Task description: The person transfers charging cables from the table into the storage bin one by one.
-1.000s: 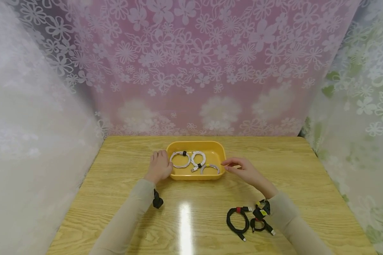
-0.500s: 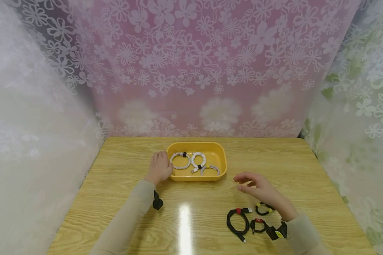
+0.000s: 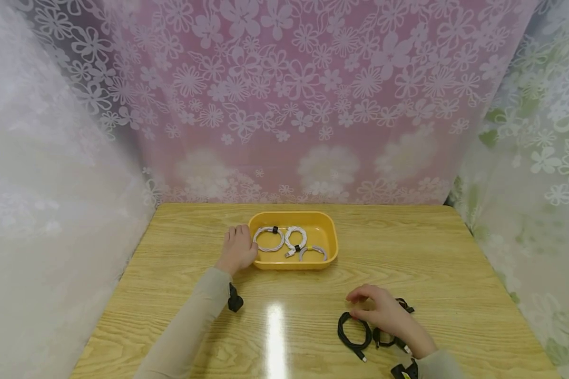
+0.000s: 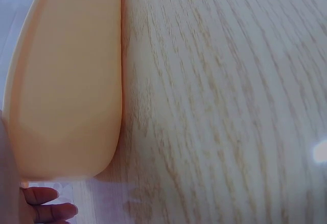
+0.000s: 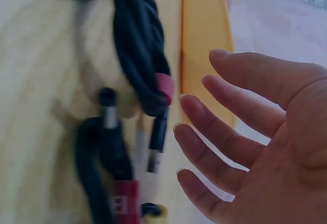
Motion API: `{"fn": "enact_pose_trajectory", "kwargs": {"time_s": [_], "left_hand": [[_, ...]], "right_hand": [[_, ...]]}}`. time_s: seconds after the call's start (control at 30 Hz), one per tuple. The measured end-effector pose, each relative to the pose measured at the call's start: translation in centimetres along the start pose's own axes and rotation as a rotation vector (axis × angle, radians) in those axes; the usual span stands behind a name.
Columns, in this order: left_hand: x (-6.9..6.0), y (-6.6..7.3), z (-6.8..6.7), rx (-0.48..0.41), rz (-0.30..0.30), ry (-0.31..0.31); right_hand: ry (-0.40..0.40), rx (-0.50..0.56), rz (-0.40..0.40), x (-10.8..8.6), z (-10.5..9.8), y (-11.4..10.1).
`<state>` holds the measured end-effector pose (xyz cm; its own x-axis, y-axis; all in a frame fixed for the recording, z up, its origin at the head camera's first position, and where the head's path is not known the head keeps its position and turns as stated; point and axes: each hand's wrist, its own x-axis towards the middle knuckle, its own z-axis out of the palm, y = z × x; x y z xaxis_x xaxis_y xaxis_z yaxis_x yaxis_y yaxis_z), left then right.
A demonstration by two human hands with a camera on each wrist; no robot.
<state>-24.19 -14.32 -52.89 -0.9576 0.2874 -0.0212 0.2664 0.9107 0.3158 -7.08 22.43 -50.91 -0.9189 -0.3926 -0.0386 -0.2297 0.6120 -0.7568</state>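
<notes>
The yellow bin (image 3: 294, 266) holds several coiled pale cables: one white coil with a black tie (image 3: 268, 250), another white coil (image 3: 296, 238) with its USB plug, and a grey one (image 3: 314, 248) with a yellow tie. My left hand (image 3: 238, 248) grips the bin's left end; in the left wrist view the bin's side (image 4: 66, 81) stands by the fingers (image 4: 53, 211). My right hand (image 3: 384, 313), fingers apart and empty, hovers over black coiled cables (image 3: 354, 345). In the right wrist view the palm (image 5: 255, 142) faces a black coil with a red tie (image 5: 140, 45).
Two more black coils lie partly hidden by the right hand, one of them (image 3: 384, 343) beside the larger coil. The wooden table (image 3: 194, 337) ends at a pink floral curtain (image 3: 294, 131) behind, with pale curtains at both sides.
My right hand has left the bin's right end and moved toward the near side, over the black cables. My left hand has stayed at the bin's left end.
</notes>
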Motion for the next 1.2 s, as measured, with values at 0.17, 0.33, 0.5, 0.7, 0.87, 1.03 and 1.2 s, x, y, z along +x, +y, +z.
{"fn": "enact_pose_trajectory", "kwargs": {"time_s": [0.17,0.33,0.5,0.7,0.87,1.03,1.2], "left_hand": [[0.1,-0.1,0.1,0.001,0.001,0.007],[0.1,-0.2,0.1,-0.003,0.009,0.015],[0.0,-0.1,0.0,-0.012,0.011,0.014],[0.0,-0.2,0.2,-0.005,0.013,0.015],[0.1,-0.2,0.2,-0.001,0.009,0.011],[0.0,-0.2,0.3,-0.010,0.013,0.014],[0.0,-0.1,0.1,-0.009,0.005,0.004]], "right_hand": [[-0.024,0.068,0.014,-0.3,0.8,1.0],[-0.043,0.042,0.042,-0.3,1.3,1.4],[-0.027,-0.054,0.050,-0.1,1.6,1.1],[-0.013,-0.083,0.074,0.0,1.9,1.1],[-0.001,-0.103,0.065,0.1,1.9,1.6],[0.027,-0.134,0.034,0.1,1.8,1.5],[0.041,-0.154,0.034,0.2,1.6,1.4]]}}
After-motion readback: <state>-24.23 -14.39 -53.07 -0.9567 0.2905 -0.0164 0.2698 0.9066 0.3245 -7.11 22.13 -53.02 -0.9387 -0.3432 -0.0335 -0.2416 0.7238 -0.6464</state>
